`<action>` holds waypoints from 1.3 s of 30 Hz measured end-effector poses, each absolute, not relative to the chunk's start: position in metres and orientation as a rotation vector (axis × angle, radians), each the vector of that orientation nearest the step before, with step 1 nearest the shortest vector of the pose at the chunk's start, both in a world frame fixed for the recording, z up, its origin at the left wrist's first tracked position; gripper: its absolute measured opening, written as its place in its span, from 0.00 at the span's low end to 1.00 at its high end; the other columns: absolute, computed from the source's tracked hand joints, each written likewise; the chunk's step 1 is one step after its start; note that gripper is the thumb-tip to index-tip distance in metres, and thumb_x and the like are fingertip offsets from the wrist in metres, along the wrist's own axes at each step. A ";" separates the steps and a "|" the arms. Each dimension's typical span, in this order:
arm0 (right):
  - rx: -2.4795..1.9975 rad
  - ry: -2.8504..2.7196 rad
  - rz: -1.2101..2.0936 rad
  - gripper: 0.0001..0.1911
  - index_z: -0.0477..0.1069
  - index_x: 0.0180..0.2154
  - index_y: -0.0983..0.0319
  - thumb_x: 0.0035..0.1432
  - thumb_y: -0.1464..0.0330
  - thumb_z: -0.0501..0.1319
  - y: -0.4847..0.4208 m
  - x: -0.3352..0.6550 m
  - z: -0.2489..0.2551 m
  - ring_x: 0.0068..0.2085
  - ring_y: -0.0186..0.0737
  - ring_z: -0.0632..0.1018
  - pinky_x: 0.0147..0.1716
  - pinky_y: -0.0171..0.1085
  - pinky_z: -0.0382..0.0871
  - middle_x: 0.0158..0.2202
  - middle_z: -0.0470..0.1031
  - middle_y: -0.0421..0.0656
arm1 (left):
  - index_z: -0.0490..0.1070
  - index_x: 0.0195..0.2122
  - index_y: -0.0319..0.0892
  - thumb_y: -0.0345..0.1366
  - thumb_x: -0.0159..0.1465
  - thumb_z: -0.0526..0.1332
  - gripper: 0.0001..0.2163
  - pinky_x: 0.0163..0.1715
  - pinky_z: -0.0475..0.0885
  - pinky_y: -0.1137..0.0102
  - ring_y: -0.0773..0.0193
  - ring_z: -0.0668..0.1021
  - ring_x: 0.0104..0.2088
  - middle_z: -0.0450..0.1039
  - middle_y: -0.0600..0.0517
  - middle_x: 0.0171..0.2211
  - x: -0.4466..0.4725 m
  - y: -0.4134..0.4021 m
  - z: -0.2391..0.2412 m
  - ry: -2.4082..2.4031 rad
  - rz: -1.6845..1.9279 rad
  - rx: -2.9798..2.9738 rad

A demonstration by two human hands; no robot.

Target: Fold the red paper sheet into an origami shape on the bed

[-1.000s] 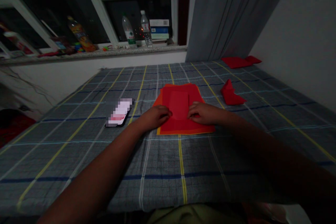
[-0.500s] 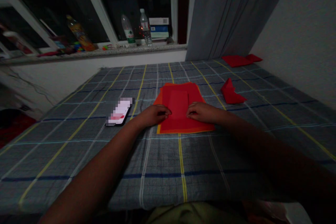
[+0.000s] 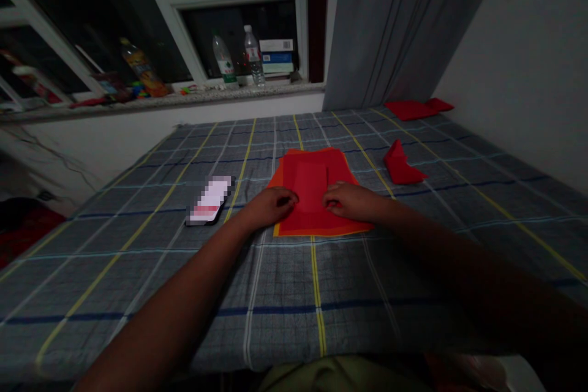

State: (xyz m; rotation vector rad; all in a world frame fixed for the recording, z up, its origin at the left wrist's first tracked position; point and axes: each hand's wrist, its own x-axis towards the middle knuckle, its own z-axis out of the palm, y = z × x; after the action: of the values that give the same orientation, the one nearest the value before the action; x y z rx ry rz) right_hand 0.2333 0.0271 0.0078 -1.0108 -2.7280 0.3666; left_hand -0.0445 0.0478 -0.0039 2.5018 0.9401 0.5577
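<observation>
Taking the small folded red paper (image 3: 310,188) as the middle of the clock, it lies flat on a stack of red and orange sheets (image 3: 303,225), straight ahead of me on the checked cloth (image 3: 280,288). My left hand (image 3: 272,204) is at eight o'clock, fingers curled with a narrow gap, tips at the paper's near left edge. My right hand (image 3: 351,201) is at four o'clock, curled much the same by the right edge. Whether either truly pinches the paper, I cannot tell.

I judge it very light, layered enough to be a little stiff, yet easy to crease or tear if I tug. It may slide on the sheets beneath, so I would take both side edges between thumb and forefinger, pressing softly and evenly, and keep off the sheets below.

The phone (image 3: 211,201) lies at nine o'clock, well apart from the stack. Just before three o'clock sits a folded red shape (image 3: 400,166); farther out, at two, more red paper (image 3: 408,111).
</observation>
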 end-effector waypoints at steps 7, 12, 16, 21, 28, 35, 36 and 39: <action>-1.053 -2.735 0.285 0.08 0.78 0.40 0.61 0.61 0.71 0.60 0.024 0.234 0.008 0.46 0.46 0.75 0.47 0.42 0.66 0.42 0.77 0.48 | 0.74 0.39 0.42 0.28 0.62 0.58 0.07 0.43 0.74 0.66 0.61 0.80 0.40 0.79 0.48 0.40 -0.043 0.049 -0.008 0.942 0.582 2.548; -1.014 -2.718 0.314 0.07 0.78 0.39 0.61 0.61 0.72 0.60 0.026 0.235 0.006 0.45 0.45 0.76 0.47 0.41 0.67 0.40 0.78 0.47 | 0.72 0.45 0.42 0.30 0.62 0.58 0.10 0.51 0.71 0.60 0.58 0.77 0.47 0.77 0.46 0.45 -0.047 0.053 -0.008 0.943 0.526 2.603; -1.021 -2.712 0.329 0.08 0.78 0.39 0.61 0.61 0.73 0.60 0.025 0.235 0.007 0.44 0.44 0.76 0.46 0.41 0.67 0.41 0.78 0.47 | 0.70 0.51 0.45 0.32 0.64 0.58 0.14 0.56 0.67 0.57 0.56 0.74 0.53 0.74 0.46 0.52 -0.048 0.054 -0.008 1.046 0.424 2.642; -1.027 -2.743 0.205 0.08 0.79 0.39 0.62 0.62 0.73 0.60 0.019 0.232 0.011 0.46 0.46 0.76 0.48 0.43 0.68 0.41 0.78 0.49 | 0.65 0.59 0.46 0.36 0.66 0.56 0.19 0.58 0.64 0.54 0.53 0.69 0.60 0.69 0.47 0.60 -0.047 0.050 -0.008 1.169 0.303 2.642; -0.886 -2.733 0.093 0.10 0.79 0.40 0.64 0.61 0.74 0.59 0.020 0.229 0.002 0.57 0.50 0.73 0.58 0.48 0.65 0.56 0.74 0.53 | 0.65 0.61 0.46 0.38 0.68 0.54 0.20 0.61 0.60 0.50 0.51 0.65 0.64 0.64 0.47 0.65 -0.048 0.049 -0.007 1.162 0.246 2.693; -0.896 -2.720 0.343 0.13 0.79 0.44 0.63 0.63 0.73 0.57 0.027 0.241 0.004 0.50 0.46 0.79 0.52 0.44 0.70 0.48 0.80 0.50 | 0.64 0.61 0.47 0.39 0.67 0.53 0.21 0.61 0.57 0.41 0.47 0.57 0.69 0.55 0.47 0.69 -0.046 0.048 0.002 1.233 0.074 2.627; -0.921 -2.708 0.365 0.14 0.79 0.46 0.62 0.63 0.73 0.56 0.028 0.242 0.006 0.49 0.46 0.79 0.52 0.44 0.71 0.48 0.80 0.49 | 0.63 0.62 0.48 0.39 0.67 0.53 0.21 0.61 0.57 0.40 0.46 0.55 0.69 0.54 0.47 0.70 -0.046 0.048 0.003 1.239 0.050 2.619; -0.995 -2.658 0.406 0.17 0.77 0.49 0.61 0.62 0.75 0.56 0.029 0.244 0.009 0.49 0.45 0.79 0.51 0.43 0.71 0.49 0.80 0.48 | 0.62 0.62 0.48 0.39 0.67 0.53 0.21 0.61 0.54 0.38 0.44 0.53 0.70 0.51 0.48 0.71 -0.045 0.047 0.003 1.245 0.025 2.606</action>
State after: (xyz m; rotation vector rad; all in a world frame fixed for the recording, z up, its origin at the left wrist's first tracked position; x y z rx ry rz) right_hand 0.2437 0.0287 0.0085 -0.9950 -2.6582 0.4062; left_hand -0.0453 0.0474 0.0032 2.6065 1.2453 0.0246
